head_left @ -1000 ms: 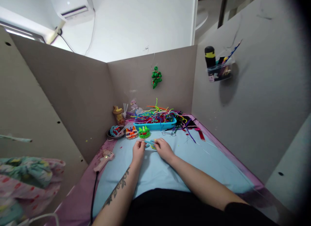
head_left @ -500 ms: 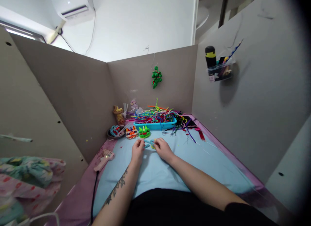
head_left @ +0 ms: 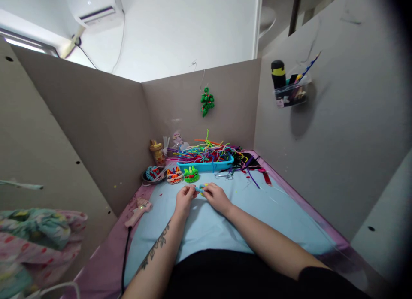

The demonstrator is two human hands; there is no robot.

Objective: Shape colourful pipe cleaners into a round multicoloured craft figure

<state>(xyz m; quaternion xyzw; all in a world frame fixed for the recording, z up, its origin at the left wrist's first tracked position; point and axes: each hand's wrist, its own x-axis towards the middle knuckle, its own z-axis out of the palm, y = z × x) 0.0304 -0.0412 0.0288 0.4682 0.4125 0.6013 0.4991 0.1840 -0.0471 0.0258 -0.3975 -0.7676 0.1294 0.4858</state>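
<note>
Between my hands is a small piece of blue pipe cleaner [head_left: 201, 188] with a bit of yellow on its right side. My left hand [head_left: 186, 198] pinches its left end, fingers pressed together. Closed on the right end is my right hand [head_left: 216, 197], thumb and fingertips partly covering it. Both hands are just above the light blue cloth. Beyond my left hand sit an orange-and-blue fuzzy animal head [head_left: 174, 175] and a green fuzzy animal head [head_left: 191, 174].
A blue tray [head_left: 206, 166] heaped with colourful pipe cleaners stands at the back. A metal tool [head_left: 223, 176] lies in front of it. To the left are a dark bowl [head_left: 153, 175], a gold-lidded cup [head_left: 157, 152] and a pink corded glue gun [head_left: 138, 214]. Grey panels enclose the table.
My left hand has shifted slightly right, closer to my right hand. Less of the blue pipe cleaner shows between them, and the gap has narrowed.
</note>
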